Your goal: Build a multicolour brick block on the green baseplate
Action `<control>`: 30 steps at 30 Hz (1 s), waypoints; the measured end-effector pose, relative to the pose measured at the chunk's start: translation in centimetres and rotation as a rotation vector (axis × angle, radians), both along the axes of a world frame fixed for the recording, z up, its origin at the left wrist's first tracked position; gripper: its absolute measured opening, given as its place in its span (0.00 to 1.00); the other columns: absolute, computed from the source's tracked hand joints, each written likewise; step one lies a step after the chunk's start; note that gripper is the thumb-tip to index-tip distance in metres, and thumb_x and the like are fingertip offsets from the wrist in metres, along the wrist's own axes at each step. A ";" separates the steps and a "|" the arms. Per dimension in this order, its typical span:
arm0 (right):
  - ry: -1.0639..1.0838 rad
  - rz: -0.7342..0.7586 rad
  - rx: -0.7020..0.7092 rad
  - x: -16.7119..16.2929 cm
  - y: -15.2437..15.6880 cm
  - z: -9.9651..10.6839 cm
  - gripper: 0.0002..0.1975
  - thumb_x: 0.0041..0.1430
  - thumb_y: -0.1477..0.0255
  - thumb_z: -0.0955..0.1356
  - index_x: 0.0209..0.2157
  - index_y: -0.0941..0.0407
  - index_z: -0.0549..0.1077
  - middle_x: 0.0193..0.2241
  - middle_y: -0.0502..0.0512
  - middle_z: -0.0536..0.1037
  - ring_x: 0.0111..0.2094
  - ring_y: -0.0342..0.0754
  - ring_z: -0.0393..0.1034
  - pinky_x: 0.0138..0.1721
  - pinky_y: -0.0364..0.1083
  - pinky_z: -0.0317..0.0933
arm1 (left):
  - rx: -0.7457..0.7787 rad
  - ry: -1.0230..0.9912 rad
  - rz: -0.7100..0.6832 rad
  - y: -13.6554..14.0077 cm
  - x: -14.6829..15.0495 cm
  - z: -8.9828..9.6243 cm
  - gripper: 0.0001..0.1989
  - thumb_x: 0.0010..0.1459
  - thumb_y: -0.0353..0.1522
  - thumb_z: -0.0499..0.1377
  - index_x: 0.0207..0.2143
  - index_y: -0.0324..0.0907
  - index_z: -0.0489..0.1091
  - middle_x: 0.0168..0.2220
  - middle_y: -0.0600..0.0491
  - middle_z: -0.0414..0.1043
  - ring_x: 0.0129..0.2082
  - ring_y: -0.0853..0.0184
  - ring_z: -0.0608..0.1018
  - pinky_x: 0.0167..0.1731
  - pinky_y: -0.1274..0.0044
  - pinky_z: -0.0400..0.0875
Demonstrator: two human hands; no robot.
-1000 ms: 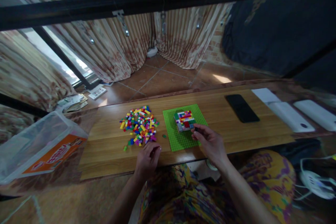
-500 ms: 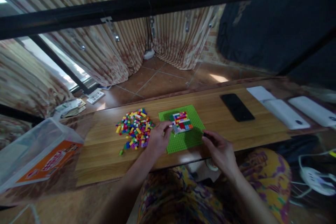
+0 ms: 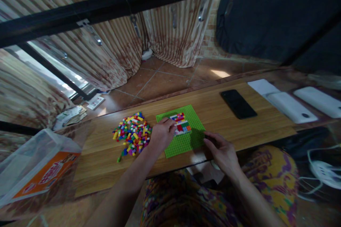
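1. Wooden tabletop (image 3: 239, 127) runs across the view, with tiled floor and striped curtains (image 3: 106, 53) behind it; a dark bar (image 3: 133, 0) crosses the upper part of the picture.
2. Green baseplate (image 3: 183, 142) lies flat near the middle of the tabletop, close to its near edge. A small multicoloured brick build (image 3: 182, 126) sits on the plate's far half.
3. Left hand (image 3: 162, 133) rests over the plate's left portion, fingertips drawn together at the left edge of the brick build — touching it; whether a single brick is pinched between them cannot be told.
4. Right hand (image 3: 222, 150) lies at the plate's near right corner, fingers loosely curled, thumb and forefinger close to each other at the plate's edge; whether they grip the plate or something small cannot be told.
5. Loose pile of coloured bricks (image 3: 131, 136) lies just left of the plate, beside the left wrist, with a few strays nearer the tabletop's near edge.
6. Black phone (image 3: 238, 104) lies flat well to the right of the plate — apart from both hands. Further right are white flat devices (image 3: 291, 108).
7. Clear plastic bag with an orange label (image 3: 39, 170) sits at the far left, off the tabletop's end.
8. Left forearm crosses the tabletop's near edge and hides part of the plate's left side.
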State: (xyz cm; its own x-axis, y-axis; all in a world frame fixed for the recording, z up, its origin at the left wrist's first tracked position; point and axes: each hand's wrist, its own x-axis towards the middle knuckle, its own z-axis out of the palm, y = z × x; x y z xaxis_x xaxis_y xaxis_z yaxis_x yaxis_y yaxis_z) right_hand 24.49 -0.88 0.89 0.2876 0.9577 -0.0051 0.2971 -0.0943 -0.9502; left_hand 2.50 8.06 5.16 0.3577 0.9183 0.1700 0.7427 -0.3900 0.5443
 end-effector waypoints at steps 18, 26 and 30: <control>0.088 0.058 0.010 -1.9 1.0 1.1 0.18 0.56 0.60 0.68 0.45 0.54 0.78 0.41 0.57 0.80 0.42 0.52 0.73 0.44 0.50 0.67 | -0.031 0.321 0.047 -0.3 1.5 1.5 0.11 0.63 0.30 0.52 0.39 0.41 0.74 0.39 0.48 0.75 0.35 0.64 0.77 0.34 0.76 0.69; 0.090 0.057 -0.014 -1.7 0.6 0.4 0.18 0.55 0.59 0.69 0.45 0.54 0.78 0.41 0.57 0.80 0.42 0.52 0.73 0.46 0.52 0.66 | -0.064 0.350 0.106 -0.2 2.1 1.6 0.11 0.63 0.32 0.53 0.38 0.42 0.76 0.38 0.48 0.77 0.34 0.64 0.78 0.35 0.75 0.70; 0.088 0.042 -0.027 -1.6 0.5 0.6 0.18 0.55 0.59 0.69 0.44 0.54 0.78 0.40 0.57 0.80 0.41 0.52 0.73 0.44 0.51 0.67 | -0.108 0.358 0.148 0.1 2.3 2.0 0.10 0.61 0.32 0.55 0.35 0.42 0.77 0.36 0.48 0.78 0.35 0.61 0.79 0.35 0.73 0.70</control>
State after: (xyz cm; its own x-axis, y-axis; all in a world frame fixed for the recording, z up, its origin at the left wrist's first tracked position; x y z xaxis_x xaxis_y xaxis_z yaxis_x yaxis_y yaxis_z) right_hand 22.88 -0.35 1.47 0.2444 0.9681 -0.0546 0.2167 -0.1094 -0.9701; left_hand 4.81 8.20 7.18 0.2397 0.9700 -0.0413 0.9365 -0.2197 0.2733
